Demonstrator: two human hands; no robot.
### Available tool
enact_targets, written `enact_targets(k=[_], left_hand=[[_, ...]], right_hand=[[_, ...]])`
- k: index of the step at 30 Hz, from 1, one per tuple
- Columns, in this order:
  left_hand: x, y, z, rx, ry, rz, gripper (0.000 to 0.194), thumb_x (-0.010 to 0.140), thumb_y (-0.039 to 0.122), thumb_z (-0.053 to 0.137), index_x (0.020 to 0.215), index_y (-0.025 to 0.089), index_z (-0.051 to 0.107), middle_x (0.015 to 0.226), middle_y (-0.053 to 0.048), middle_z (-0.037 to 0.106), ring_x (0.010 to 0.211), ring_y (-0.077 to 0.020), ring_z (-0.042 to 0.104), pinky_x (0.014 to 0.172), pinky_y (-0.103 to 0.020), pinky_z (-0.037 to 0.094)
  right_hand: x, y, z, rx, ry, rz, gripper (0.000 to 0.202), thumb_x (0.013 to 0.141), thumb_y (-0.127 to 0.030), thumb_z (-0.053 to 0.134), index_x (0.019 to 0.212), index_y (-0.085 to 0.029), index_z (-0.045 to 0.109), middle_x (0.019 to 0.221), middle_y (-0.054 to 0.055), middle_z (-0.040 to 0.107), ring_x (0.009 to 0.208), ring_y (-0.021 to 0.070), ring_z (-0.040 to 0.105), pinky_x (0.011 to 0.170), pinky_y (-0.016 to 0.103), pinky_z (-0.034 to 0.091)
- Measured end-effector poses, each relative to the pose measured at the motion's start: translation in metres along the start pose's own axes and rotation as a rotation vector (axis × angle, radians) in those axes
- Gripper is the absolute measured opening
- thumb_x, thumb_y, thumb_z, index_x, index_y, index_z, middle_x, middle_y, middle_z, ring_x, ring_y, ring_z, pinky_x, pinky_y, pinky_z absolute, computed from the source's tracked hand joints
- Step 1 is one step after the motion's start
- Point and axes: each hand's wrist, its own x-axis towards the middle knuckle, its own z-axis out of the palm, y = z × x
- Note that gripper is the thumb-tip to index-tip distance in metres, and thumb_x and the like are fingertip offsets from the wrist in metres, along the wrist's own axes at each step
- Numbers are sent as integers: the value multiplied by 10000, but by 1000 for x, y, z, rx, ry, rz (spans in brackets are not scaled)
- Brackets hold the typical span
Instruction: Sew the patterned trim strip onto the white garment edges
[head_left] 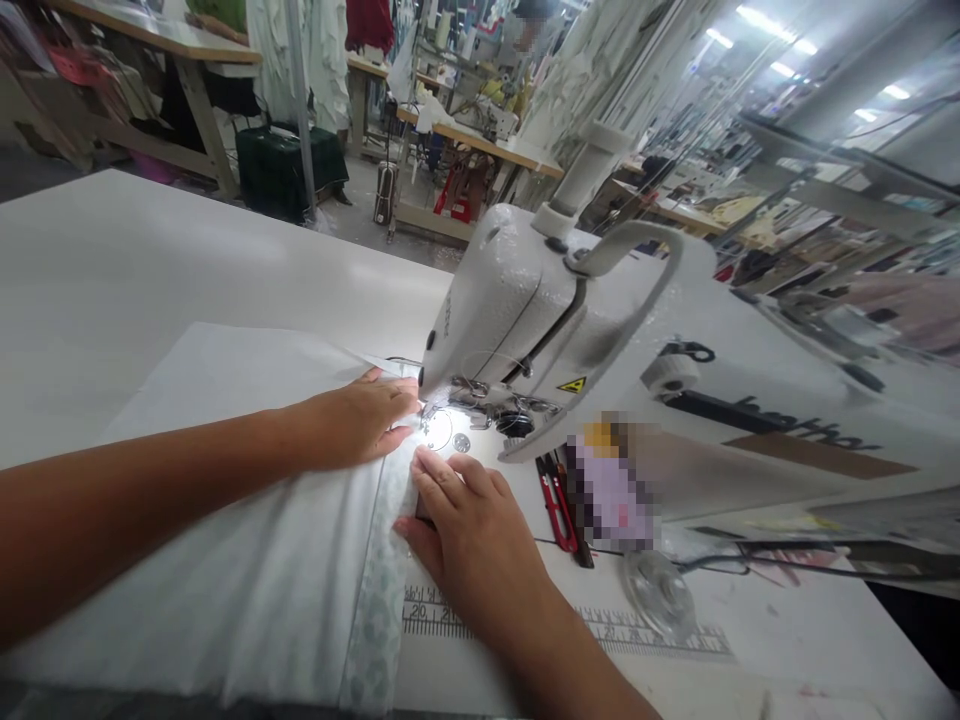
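A white sewing machine (487,290) stands in front of me, its lamp lighting the needle area. Pale cloth (247,560) spreads across the table to the left, with a faintly patterned strip (375,600) along its right edge running up to the needle area. My left hand (367,420) lies on the cloth just left of the presser foot, fingers loosely apart. Closer to me, my right hand (480,510) rests at the strip's right edge, its thumb on the strip and apart from the stretched fingers. What lies under the right palm is hidden.
Red thread snips (559,510) lie under the machine arm, beside a blurred-out item (615,485). A clear round dish (660,595) sits to the right. A ruler scale (645,630) crosses the tabletop. Other sewing tables (480,140) and people are beyond.
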Motion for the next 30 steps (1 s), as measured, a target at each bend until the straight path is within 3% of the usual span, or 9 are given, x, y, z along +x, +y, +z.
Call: enact_targets(k=[21,30], left_hand=[[-1,-1,1,-48,-22,-26,224,951,230,462,1136,121,524,1125,-120,615,1059,-216,584,1099,-515,308],[-1,-1,5,-93,31,-35,233,932,211,479,1134,111,537,1146,-135,616,1069,-225,585,1088,-546,310]], right_hand=[[0,0,0,-27,2,-3,439,922,-399,600,1255,-115,591,1341,56,578,1085,279,505,855,428,470],[0,-2,-2,-12,-1,4,400,926,-363,595,1249,-127,593,1335,63,583,1086,274,509,855,425,466]])
